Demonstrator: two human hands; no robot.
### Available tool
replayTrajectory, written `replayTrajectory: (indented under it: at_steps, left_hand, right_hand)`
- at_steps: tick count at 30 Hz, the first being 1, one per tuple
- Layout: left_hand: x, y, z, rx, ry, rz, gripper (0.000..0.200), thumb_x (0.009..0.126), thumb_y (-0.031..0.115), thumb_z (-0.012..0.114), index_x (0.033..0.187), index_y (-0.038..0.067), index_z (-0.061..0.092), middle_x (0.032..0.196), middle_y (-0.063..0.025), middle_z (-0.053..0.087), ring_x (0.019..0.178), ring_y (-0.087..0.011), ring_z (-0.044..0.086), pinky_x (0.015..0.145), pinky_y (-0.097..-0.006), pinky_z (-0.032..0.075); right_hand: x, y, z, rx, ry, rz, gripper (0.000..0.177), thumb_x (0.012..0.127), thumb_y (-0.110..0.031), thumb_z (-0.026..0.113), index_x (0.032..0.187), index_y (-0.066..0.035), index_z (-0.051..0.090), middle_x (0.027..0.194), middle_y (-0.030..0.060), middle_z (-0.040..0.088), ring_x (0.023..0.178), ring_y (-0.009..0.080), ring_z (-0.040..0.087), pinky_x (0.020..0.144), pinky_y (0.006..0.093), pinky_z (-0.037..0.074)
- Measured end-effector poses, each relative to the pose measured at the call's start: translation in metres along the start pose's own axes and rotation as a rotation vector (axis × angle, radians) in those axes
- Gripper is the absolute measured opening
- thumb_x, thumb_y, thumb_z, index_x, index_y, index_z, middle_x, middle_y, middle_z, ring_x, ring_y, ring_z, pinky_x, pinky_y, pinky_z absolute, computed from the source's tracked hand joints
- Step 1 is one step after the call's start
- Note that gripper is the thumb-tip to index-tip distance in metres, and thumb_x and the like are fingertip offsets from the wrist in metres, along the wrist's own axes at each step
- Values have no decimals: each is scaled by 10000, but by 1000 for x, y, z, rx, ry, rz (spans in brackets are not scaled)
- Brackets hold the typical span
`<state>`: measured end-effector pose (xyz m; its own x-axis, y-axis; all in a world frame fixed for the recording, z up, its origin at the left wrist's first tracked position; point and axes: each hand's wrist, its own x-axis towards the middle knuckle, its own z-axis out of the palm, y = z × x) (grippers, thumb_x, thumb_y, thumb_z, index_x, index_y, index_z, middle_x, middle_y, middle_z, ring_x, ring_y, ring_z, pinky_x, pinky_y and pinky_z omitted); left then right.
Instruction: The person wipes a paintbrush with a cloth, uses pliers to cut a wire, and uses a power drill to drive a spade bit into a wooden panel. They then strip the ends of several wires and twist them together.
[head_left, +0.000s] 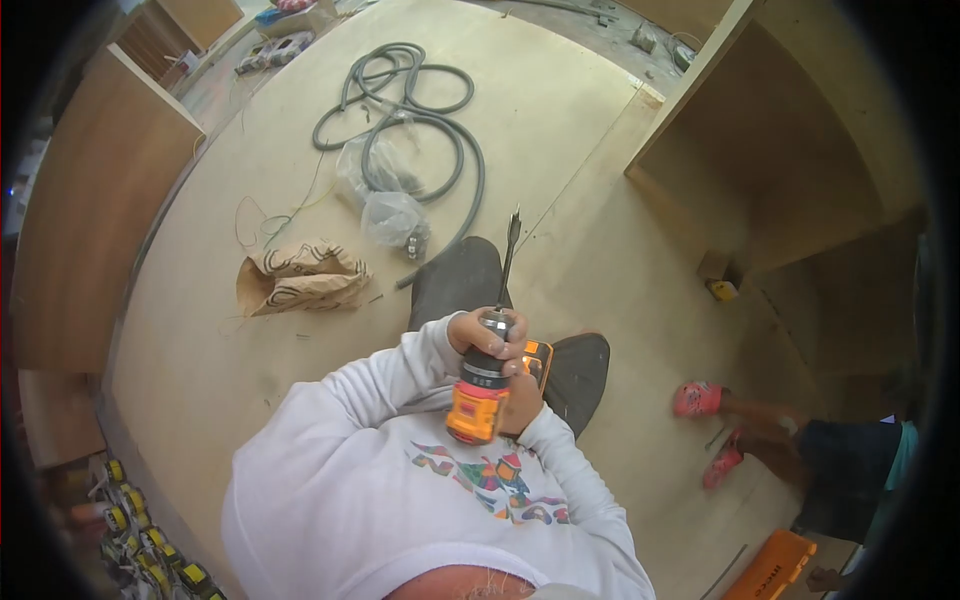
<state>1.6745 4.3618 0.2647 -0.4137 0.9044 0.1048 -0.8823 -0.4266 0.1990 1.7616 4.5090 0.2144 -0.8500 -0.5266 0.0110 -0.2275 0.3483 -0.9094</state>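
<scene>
An orange and black cordless drill is held upright in front of my chest, its long dark spade bit pointing forward over my knees. My left hand is wrapped round the drill's chuck, fingers closed on it. Lower and to the right, my right hand closes round the drill's handle, partly hidden by the drill body. The orange battery base shows just beyond my right hand.
A coiled grey hose, clear plastic bags and a crumpled brown paper bag lie on the plywood surface. A person in red clogs is at the right, near an orange case. Wooden cabinets stand around.
</scene>
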Motion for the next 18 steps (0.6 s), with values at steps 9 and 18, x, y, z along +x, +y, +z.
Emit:
replayTrajectory:
  at_steps: [9, 18]
  left_hand:
    - [-26, 1, 17, 564, 473, -116, 300, 596, 2, 694, 805, 42, 483, 692, -56, 541, 714, -197, 575, 689, -338, 476]
    - [-45, 6, 20, 624, 333, 34, 486, 797, 288, 565, 1136, -4, 377, 954, -164, 555, 933, -278, 547, 813, -393, 443]
  right_hand:
    - [-1, 11, 15, 1, -41, 5, 613, 581, -118, 664, 1112, -57, 364, 893, 163, 557, 832, 329, 565, 698, 389, 463]
    - [0, -6, 6, -37, 17, 53, 542, 589, -129, 656, 1043, -66, 366, 773, 185, 559, 748, 357, 563, 637, 417, 444]
